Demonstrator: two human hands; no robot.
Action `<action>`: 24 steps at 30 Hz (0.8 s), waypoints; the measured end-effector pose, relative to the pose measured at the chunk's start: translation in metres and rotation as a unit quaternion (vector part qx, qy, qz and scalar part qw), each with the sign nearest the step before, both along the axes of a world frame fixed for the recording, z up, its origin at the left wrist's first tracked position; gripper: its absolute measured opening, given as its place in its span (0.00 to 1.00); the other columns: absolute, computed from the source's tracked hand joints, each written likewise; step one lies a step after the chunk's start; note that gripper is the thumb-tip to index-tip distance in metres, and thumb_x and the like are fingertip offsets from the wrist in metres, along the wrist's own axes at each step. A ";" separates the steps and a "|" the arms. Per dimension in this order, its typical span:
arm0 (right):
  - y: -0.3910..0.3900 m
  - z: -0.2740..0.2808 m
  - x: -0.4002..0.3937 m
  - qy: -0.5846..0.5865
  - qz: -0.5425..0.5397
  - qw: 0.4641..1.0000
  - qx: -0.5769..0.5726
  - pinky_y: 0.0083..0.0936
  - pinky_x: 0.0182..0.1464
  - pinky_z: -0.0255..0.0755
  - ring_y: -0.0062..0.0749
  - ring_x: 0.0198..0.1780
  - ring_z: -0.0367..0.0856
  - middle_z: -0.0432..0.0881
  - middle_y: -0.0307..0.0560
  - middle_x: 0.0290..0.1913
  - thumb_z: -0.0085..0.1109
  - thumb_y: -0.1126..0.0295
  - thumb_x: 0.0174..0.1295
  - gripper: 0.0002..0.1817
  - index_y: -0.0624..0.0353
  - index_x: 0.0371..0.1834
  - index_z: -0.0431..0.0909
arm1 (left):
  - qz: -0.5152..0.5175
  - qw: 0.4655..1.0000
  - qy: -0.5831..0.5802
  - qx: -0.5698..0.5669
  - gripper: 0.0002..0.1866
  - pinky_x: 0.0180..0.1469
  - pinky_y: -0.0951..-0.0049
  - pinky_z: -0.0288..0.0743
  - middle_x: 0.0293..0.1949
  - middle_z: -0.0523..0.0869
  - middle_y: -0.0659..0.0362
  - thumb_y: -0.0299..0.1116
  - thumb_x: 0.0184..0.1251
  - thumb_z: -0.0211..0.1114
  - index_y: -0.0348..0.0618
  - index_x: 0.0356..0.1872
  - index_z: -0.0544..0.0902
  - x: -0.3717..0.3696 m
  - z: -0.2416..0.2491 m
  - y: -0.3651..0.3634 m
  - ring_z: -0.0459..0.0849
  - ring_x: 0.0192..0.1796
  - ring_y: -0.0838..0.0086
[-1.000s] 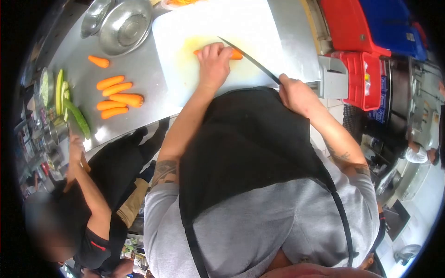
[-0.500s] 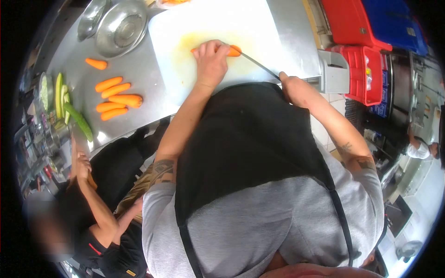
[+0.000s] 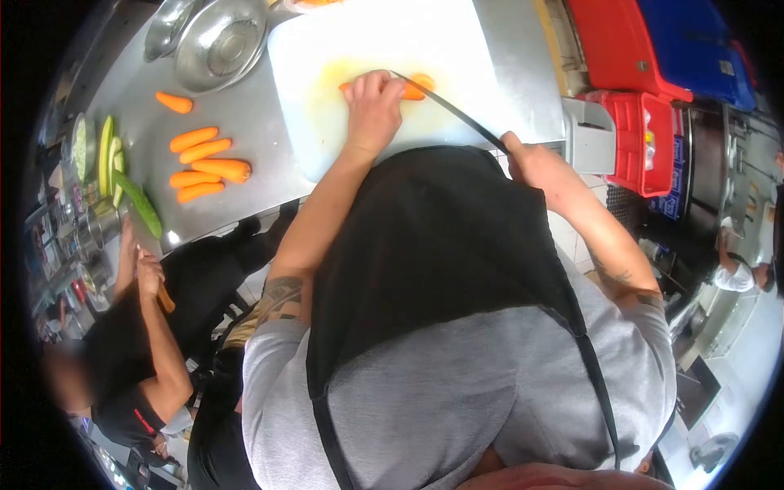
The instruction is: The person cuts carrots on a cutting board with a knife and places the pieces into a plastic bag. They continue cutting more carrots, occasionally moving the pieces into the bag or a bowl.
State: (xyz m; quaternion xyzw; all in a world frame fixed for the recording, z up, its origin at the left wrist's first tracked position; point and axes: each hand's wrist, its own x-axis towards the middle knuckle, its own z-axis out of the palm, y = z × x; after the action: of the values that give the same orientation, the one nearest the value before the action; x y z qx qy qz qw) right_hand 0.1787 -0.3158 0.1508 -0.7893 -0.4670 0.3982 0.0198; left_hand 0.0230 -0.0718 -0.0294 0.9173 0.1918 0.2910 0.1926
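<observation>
On the white cutting board (image 3: 306,122), my left hand (image 3: 376,113) presses down on an orange carrot (image 3: 414,93) with curled fingers. My right hand (image 3: 535,167) grips a knife (image 3: 457,113) by its handle, which is mostly hidden in the fist. The blade slants over the carrot's right end, its tip close to my left fingertips. A cut piece of carrot (image 3: 424,81) shows just beyond the blade. Yellow-orange stains mark the board around my left hand.
Several whole carrots (image 3: 206,151) lie on the steel table (image 3: 269,175) to the left, near metal bowls (image 3: 220,49). Further left are a cucumber (image 3: 139,204) and pale green pieces (image 3: 106,155). A co-worker's hands (image 3: 149,273) are at lower left. Red crates (image 3: 641,143) stand right.
My right hand and the knife have shifted slightly, and the blade now crosses above the carrot's right end with a cut piece showing beside it. My left hand stays on the carrot.
</observation>
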 end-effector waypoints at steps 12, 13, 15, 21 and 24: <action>0.007 -0.051 0.005 -0.012 0.038 0.995 -0.088 0.54 0.49 0.80 0.68 0.48 0.88 0.88 0.70 0.41 0.51 0.72 0.73 0.16 0.61 0.61 0.66 | -0.004 1.000 -0.002 -0.019 0.10 0.60 0.54 0.62 0.50 0.81 0.61 0.29 0.71 0.66 0.56 0.48 0.88 -0.001 -0.002 0.000 0.76 0.54 0.60; 0.008 -0.057 0.005 -0.017 0.043 0.995 -0.085 0.54 0.50 0.80 0.68 0.49 0.88 0.88 0.70 0.42 0.50 0.73 0.74 0.15 0.61 0.61 0.65 | -0.010 1.000 0.014 0.003 0.11 0.60 0.53 0.62 0.51 0.80 0.60 0.29 0.71 0.65 0.56 0.50 0.88 -0.002 -0.002 0.000 0.76 0.55 0.60; 0.010 -0.056 0.005 -0.004 0.027 0.995 -0.097 0.54 0.50 0.80 0.68 0.49 0.88 0.88 0.69 0.42 0.48 0.75 0.74 0.14 0.61 0.60 0.65 | -0.022 0.997 0.045 0.051 0.14 0.61 0.53 0.61 0.52 0.80 0.60 0.29 0.71 0.65 0.57 0.53 0.88 -0.004 0.004 0.000 0.76 0.56 0.60; -0.003 -0.070 0.007 0.004 0.032 0.999 -0.044 0.54 0.48 0.80 0.68 0.47 0.88 0.88 0.67 0.39 0.49 0.74 0.73 0.13 0.62 0.58 0.65 | -0.005 0.999 0.028 0.016 0.14 0.62 0.53 0.61 0.53 0.80 0.59 0.28 0.72 0.64 0.53 0.56 0.86 0.001 0.004 -0.003 0.76 0.58 0.60; -0.005 -0.056 0.006 0.019 0.009 1.000 -0.011 0.54 0.46 0.79 0.68 0.45 0.87 0.87 0.66 0.36 0.53 0.75 0.70 0.14 0.63 0.56 0.66 | -0.007 1.000 0.011 -0.015 0.11 0.62 0.53 0.62 0.52 0.81 0.58 0.28 0.71 0.65 0.50 0.52 0.85 0.000 -0.001 0.001 0.76 0.58 0.59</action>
State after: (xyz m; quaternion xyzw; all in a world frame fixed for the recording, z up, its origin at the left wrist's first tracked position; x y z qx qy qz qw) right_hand 0.1849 -0.3205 0.0948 -0.7773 -0.4695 0.4184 0.0169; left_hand 0.0229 -0.0704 -0.0305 0.9187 0.1917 0.2770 0.2060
